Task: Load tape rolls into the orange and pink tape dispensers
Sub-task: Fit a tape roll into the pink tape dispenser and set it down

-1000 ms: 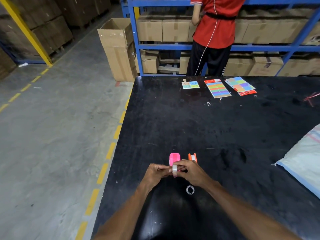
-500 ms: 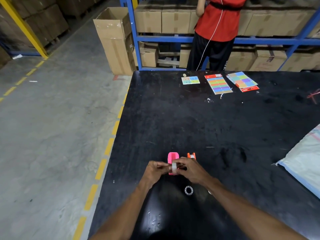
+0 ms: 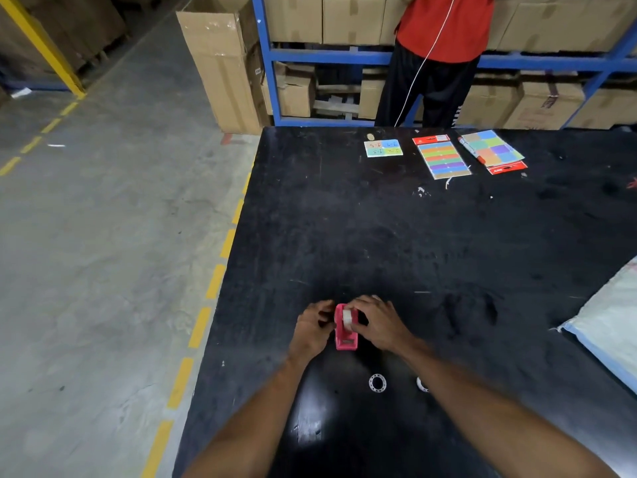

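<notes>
The pink tape dispenser (image 3: 345, 334) sits on the black table (image 3: 379, 236) near its front-left part, lengthwise toward the person, its cutter end nearest the camera. A small whitish tape roll (image 3: 347, 319) sits in the dispenser's upper part, standing on edge. The left hand (image 3: 312, 331) is curled against the dispenser's left side, its fingers closed on the pink body. The right hand (image 3: 377, 324) comes in from the other side, its thumb and fingertips pinched on the tape roll, the rest of the hand bent over the dispenser's far end. The orange dispenser cannot be made out; the right hand covers the spot just beyond the pink one. Nearer the person, a second tape roll (image 3: 377, 383) lies flat on the table between the two forearms, and another small white ring-like piece (image 3: 421, 384) shows just beside the right forearm, partly hidden by it. At the table's far edge lie a small pastel card (image 3: 383, 148), a sheet of coloured strips (image 3: 441, 158) and a packet of coloured squares (image 3: 493, 148). A white woven sack (image 3: 610, 326) rests on the table's right side. Behind the table a person in a red shirt (image 3: 444, 25) stands at a blue rack (image 3: 272, 56) filled with cardboard boxes
</notes>
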The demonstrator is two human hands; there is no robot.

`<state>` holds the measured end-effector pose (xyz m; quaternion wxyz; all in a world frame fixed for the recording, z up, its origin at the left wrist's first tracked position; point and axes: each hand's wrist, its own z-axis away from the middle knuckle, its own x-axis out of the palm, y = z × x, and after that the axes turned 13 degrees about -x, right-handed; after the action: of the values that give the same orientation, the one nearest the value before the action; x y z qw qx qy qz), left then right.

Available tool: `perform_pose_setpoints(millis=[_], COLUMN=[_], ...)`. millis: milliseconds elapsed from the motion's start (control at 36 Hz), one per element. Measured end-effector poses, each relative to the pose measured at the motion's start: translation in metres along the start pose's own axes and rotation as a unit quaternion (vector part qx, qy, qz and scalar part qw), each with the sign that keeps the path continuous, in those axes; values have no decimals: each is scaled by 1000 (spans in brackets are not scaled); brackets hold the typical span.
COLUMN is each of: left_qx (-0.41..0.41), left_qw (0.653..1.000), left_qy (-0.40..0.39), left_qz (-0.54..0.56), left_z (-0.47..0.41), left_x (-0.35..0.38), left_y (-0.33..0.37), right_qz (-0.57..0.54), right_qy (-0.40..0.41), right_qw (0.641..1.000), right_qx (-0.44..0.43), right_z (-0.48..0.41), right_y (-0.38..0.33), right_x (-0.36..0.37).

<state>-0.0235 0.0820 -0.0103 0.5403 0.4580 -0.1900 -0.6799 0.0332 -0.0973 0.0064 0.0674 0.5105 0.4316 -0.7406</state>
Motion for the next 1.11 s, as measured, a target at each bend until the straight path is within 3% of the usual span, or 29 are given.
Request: perform_pose_setpoints(millis=[417,944,1111], left_qx=[-10,-42,-71], left_qw=[994,993,990], left_qy=[-36,-73,-66], left_qz=[-100,-82,-106], left_z=[-27,-32,-23], left_x=[15,11,8], left_y=[-9,1,7], right_qz=[82,139,112], right_qy=[-29,-123,-66], right_qw=[996,982,992], right_qx=[34,33,5], right_z=[-11,-32,-27], right_y=[11,13,9], right_x=[15,9,5])
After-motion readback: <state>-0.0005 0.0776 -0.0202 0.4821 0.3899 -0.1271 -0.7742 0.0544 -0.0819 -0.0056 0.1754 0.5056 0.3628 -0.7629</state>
